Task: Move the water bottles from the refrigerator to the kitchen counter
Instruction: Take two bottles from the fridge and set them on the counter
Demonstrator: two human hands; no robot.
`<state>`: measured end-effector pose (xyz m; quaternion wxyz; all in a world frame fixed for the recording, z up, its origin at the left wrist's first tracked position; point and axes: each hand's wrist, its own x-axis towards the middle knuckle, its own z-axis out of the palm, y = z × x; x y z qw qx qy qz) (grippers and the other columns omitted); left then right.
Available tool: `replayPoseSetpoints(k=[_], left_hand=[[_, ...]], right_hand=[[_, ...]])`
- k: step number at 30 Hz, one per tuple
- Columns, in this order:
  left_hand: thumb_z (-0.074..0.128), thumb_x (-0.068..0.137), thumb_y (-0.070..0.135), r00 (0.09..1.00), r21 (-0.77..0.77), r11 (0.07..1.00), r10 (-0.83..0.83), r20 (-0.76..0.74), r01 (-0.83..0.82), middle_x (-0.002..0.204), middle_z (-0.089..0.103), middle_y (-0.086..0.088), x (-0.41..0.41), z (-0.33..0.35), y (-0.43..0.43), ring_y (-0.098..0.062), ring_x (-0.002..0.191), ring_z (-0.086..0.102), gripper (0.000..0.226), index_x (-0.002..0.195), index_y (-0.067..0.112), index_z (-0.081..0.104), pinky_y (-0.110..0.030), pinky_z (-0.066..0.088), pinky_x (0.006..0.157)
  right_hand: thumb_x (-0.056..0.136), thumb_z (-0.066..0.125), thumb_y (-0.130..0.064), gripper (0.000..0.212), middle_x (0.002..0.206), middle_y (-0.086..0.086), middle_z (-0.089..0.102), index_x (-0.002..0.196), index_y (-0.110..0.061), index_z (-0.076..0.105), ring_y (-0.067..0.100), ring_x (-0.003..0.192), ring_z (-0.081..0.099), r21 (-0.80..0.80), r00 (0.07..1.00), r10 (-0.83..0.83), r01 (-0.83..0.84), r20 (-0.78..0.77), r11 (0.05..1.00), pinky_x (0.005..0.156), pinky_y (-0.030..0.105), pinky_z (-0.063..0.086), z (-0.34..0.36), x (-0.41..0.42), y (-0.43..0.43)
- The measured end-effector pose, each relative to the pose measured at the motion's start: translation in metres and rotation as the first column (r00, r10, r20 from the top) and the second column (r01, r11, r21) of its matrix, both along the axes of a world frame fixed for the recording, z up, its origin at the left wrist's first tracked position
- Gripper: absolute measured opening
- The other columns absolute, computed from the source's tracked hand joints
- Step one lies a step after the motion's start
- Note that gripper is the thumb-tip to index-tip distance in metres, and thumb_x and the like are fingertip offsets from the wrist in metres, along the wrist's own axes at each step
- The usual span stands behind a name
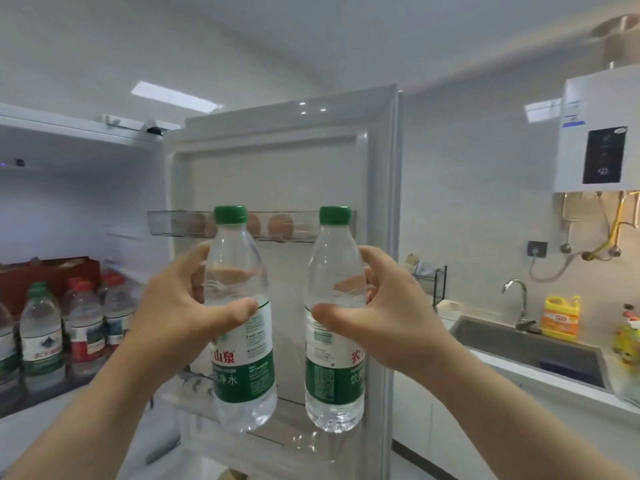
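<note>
Head view: the left hand (pixel 183 306) holds the left bottle (pixel 239 341) upright, its fingers (pixel 199 258) and thumb curled round the clear body above the green label. The right hand (pixel 388 313) grips the right bottle (pixel 334 358) the same way. The 2 green-capped bottles are close but apart, in the air before the open refrigerator door (pixel 277 168), whose egg tray (pixel 166 223) holds eggs. More shelf bottles (pixel 41 334) stand inside at left. At right, the tabletop (pixel 554 382) carries a sink (pixel 519 344) and a yellow jug (pixel 560 318).
</note>
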<state>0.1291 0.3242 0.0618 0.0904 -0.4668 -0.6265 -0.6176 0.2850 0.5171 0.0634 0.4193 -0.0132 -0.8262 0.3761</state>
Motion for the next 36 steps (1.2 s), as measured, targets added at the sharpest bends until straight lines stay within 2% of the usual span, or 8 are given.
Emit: replayPoseSetpoints(k=[3, 8, 11, 18, 22, 27, 32, 36], left_hand=[[0.085, 0.049, 0.041, 0.995, -0.008, 0.995, -0.095, -0.018, 0.095, 0.104, 0.077, 0.004, 0.045, 0.001, 0.042, -0.018, 0.091, 0.075, 0.068, 0.112, 0.05, 0.064, -0.049, 0.058, 0.08], [0.087, 0.041, 0.042, 0.959, 0.035, 0.959, -0.283, 0.015, 0.283, 0.103, 0.077, 0.009, 0.12, 0.009, 0.131, -0.015, 0.091, 0.075, 0.068, 0.096, 0.071, 0.058, -0.039, 0.058, 0.076], [0.091, 0.047, 0.03, 0.914, 0.037, 0.915, -0.403, 0.052, 0.402, 0.101, 0.077, 0.007, 0.161, 0.01, 0.191, -0.016, 0.089, 0.075, 0.072, 0.107, 0.053, 0.06, -0.041, 0.058, 0.077], [0.088, 0.065, 0.007, 0.85, -0.006, 0.851, -0.524, 0.045, 0.525, 0.091, 0.075, 0.01, 0.216, -0.013, 0.332, -0.008, 0.08, 0.073, 0.061, 0.101, 0.051, 0.063, -0.028, 0.06, 0.069], [0.089, 0.064, 0.011, 0.852, -0.026, 0.855, -0.514, 0.101, 0.519, 0.093, 0.074, 0.005, 0.213, -0.042, 0.415, -0.012, 0.084, 0.073, 0.066, 0.12, 0.035, 0.061, -0.043, 0.059, 0.08], [0.088, 0.065, 0.015, 0.869, -0.035, 0.869, -0.491, 0.065, 0.494, 0.088, 0.069, 0.03, 0.18, -0.068, 0.512, 0.003, 0.079, 0.068, 0.07, 0.092, 0.071, 0.055, -0.029, 0.055, 0.066], [0.087, 0.064, 0.018, 0.898, -0.039, 0.9, -0.427, 0.11, 0.433, 0.089, 0.068, 0.03, 0.127, -0.085, 0.606, 0.006, 0.082, 0.065, 0.063, 0.095, 0.064, 0.056, -0.029, 0.053, 0.068], [0.087, 0.064, 0.018, 0.928, -0.062, 0.93, -0.353, 0.12, 0.362, 0.089, 0.061, 0.045, 0.085, -0.094, 0.669, 0.015, 0.084, 0.061, 0.069, 0.103, 0.063, 0.051, -0.02, 0.046, 0.066]], right_hand=[[0.055, 0.077, -0.052, 0.05, 0.093, -0.025, 0.07, 0.1, -0.051, 0.056, -0.001, 0.082, 0.069, 0.018, 0.997, -0.075, 0.075, 0.0, 0.997, 0.068, 0.017, 0.055, 0.003, 0.063, 0.027], [0.064, 0.086, -0.033, 0.044, 0.085, -0.031, 0.069, 0.095, -0.044, 0.056, -0.006, 0.077, 0.068, 0.008, 0.968, -0.252, 0.252, -0.003, 0.968, 0.059, 0.01, 0.051, 0.007, 0.158, 0.086], [0.066, 0.088, -0.027, 0.047, 0.083, -0.033, 0.067, 0.095, -0.043, 0.055, -0.009, 0.077, 0.066, -0.03, 0.93, -0.367, 0.366, -0.007, 0.93, 0.054, 0.007, 0.048, 0.006, 0.207, 0.125], [0.055, 0.083, -0.046, 0.051, 0.086, -0.017, 0.07, 0.096, -0.053, 0.053, -0.004, 0.078, 0.066, -0.079, 0.788, -0.611, 0.615, 0.07, 0.784, 0.064, 0.021, 0.05, -0.014, 0.279, 0.212], [0.05, 0.078, -0.056, 0.054, 0.089, -0.027, 0.065, 0.097, -0.06, 0.049, -0.003, 0.08, 0.064, -0.086, 0.712, -0.693, 0.702, 0.113, 0.707, 0.065, 0.019, 0.046, -0.037, 0.288, 0.273], [0.051, 0.076, -0.058, 0.06, 0.088, -0.046, 0.056, 0.093, -0.079, 0.037, -0.003, 0.081, 0.06, -0.065, 0.653, -0.749, 0.757, 0.113, 0.65, 0.063, 0.018, 0.042, -0.064, 0.261, 0.361], [0.053, 0.081, -0.05, 0.071, 0.105, -0.021, 0.065, 0.117, -0.05, 0.049, 0.001, 0.097, 0.062, -0.115, 0.668, -0.723, 0.743, 0.174, 0.659, 0.084, 0.034, 0.055, -0.074, 0.207, 0.46], [0.057, 0.081, -0.046, 0.07, 0.107, -0.02, 0.064, 0.121, -0.042, 0.052, 0.002, 0.1, 0.06, -0.117, 0.699, -0.692, 0.714, 0.178, 0.69, 0.081, 0.029, 0.053, -0.082, 0.162, 0.533]])
